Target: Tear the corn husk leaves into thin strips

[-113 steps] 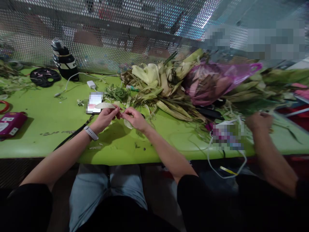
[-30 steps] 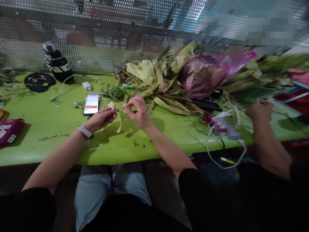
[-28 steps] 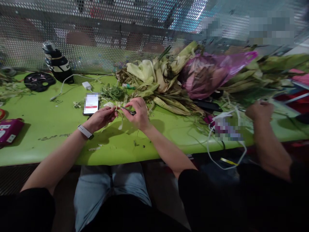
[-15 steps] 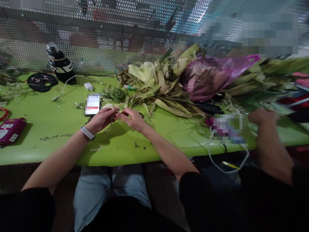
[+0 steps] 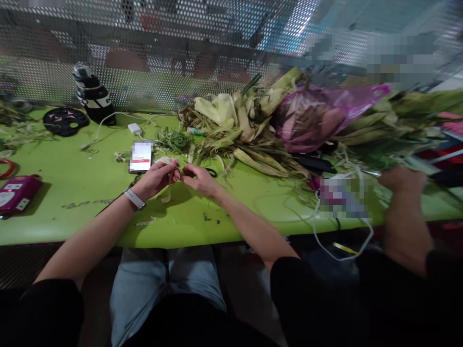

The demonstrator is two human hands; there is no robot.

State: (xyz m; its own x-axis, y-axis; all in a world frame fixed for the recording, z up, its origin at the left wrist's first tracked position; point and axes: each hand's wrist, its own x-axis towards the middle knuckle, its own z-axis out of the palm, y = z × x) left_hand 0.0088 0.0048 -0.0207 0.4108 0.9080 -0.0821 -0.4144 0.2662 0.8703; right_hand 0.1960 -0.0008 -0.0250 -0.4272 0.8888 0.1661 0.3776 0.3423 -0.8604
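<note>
My left hand (image 5: pixel 156 178) is closed, its fingers pinching a pale strip of corn husk (image 5: pixel 166 193) that dangles below them above the green table. Right beside it, my right hand (image 5: pixel 200 180) has its thumb and fingertips pressed together near the husk; whether a piece lies between them is hidden. A phone (image 5: pixel 141 158) with a lit screen lies just behind my left hand. Beyond both hands sits a small heap of thin green strips (image 5: pixel 174 140). A dark ring-shaped thing, perhaps a scissors handle (image 5: pixel 211 172), shows behind my right hand.
Heaped corn husks (image 5: pixel 235 120) and a pink plastic bag (image 5: pixel 311 115) fill the back right. A black bottle (image 5: pixel 94 99), a black palette-like plate (image 5: pixel 65 120) and a purple power strip (image 5: pixel 20 193) stand left. At right, another person's hand (image 5: pixel 403 178) works beside a white cable.
My fingertips have drawn slightly apart, and the husk strip now hangs below my left hand. The other person's hand at the right has shifted a little to the right.
</note>
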